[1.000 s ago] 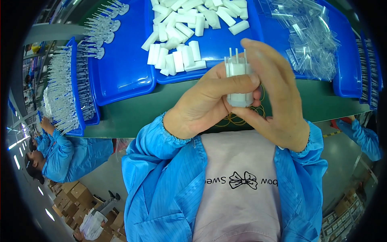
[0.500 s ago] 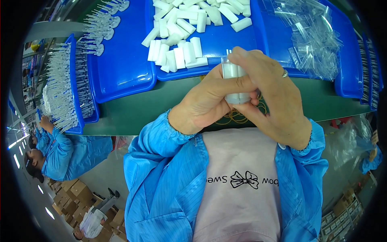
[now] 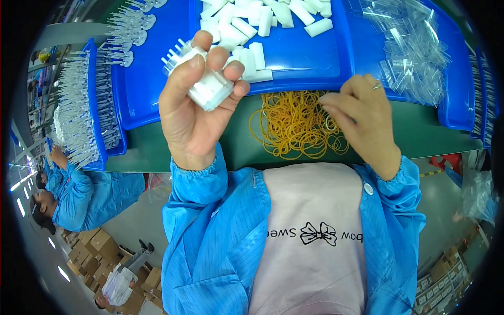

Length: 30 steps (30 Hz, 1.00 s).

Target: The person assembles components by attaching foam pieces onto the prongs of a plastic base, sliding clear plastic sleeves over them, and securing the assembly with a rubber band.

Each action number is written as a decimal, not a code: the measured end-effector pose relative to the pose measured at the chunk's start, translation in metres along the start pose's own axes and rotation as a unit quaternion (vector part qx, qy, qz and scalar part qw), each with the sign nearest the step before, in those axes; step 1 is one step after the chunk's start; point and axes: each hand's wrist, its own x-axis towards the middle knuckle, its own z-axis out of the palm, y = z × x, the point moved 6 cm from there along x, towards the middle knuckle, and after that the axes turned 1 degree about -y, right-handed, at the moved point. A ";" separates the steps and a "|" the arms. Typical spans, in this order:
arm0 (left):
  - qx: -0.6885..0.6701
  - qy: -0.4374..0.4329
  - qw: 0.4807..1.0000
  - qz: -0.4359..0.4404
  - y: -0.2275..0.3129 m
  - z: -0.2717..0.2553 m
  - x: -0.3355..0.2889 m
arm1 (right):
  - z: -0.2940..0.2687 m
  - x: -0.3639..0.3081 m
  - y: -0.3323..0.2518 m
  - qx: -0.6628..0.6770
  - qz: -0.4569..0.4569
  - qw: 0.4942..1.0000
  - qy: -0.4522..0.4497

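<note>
My left hand (image 3: 197, 110) is raised at the left of the rubber bands, thumb and fingers closed round a small bundle of clear plastic and white pieces (image 3: 210, 89). Several thin pale prongs stick out of the bundle's far end. A loose heap of yellow-brown rubber bands (image 3: 294, 126) lies on the green table in front of me. At the heap's right edge is my right hand (image 3: 365, 118), thumb and fingertips drawn together by the bands. Whether a band is between those fingertips cannot be made out.
White foam-like blocks (image 3: 247, 26) fill part of the blue tray (image 3: 299, 60) ahead. Clear plastic pieces (image 3: 415, 63) lie in the tray at right. Racks of thin white-stemmed parts (image 3: 79, 110) stand at left. A person in blue (image 3: 100, 197) works on the left.
My hands have come apart. The left has moved left with the bundle, tilting it; the right has moved right and down to the rubber bands, which are now uncovered.
</note>
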 end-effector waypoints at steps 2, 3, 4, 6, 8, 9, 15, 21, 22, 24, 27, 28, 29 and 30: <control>0.021 0.019 1.000 0.009 -0.002 -0.007 -0.002 | 0.011 -0.004 0.000 -0.001 0.002 1.000 -0.009; -0.016 -0.013 1.000 0.000 -0.005 -0.007 -0.002 | 0.014 -0.003 -0.002 -0.027 0.001 1.000 -0.012; -0.054 -0.045 0.998 -0.007 -0.006 -0.005 -0.002 | 0.017 -0.002 -0.002 -0.051 -0.001 0.999 -0.015; -0.049 -0.070 0.996 -0.002 -0.006 -0.003 -0.002 | 0.023 -0.004 -0.001 -0.053 -0.005 0.998 -0.013; -0.046 -0.097 0.994 0.002 -0.005 0.000 -0.002 | 0.023 -0.004 0.001 -0.057 -0.009 0.998 -0.011; 0.041 -0.081 0.995 0.043 0.000 -0.002 -0.003 | 0.020 -0.005 0.004 -0.028 0.009 1.000 -0.005; 0.257 0.025 0.958 0.127 0.003 0.004 -0.006 | 0.023 -0.001 -0.002 -0.003 -0.001 1.000 -0.006; 0.350 -0.009 0.934 0.071 -0.013 0.012 -0.004 | 0.013 -0.001 0.003 0.046 0.032 0.998 0.036; 0.399 -0.039 0.915 0.030 -0.021 0.013 -0.007 | 0.009 0.000 0.006 0.106 0.069 0.990 0.055; 0.456 -0.057 0.886 -0.057 -0.038 0.019 -0.010 | 0.004 0.004 0.007 0.141 0.102 0.983 0.055; 0.507 -0.068 0.859 -0.033 -0.067 0.015 -0.008 | -0.007 0.010 0.007 0.188 0.122 0.973 0.049; 0.562 -0.093 0.822 -0.010 -0.072 0.018 -0.005 | -0.010 0.010 0.006 0.202 0.109 0.972 0.042; 0.613 -0.117 0.781 0.014 -0.074 0.022 -0.004 | -0.010 0.008 0.007 0.201 0.109 0.973 0.043; 0.613 -0.118 0.781 0.015 -0.074 0.023 -0.004 | -0.004 0.003 0.016 0.406 0.167 0.896 0.062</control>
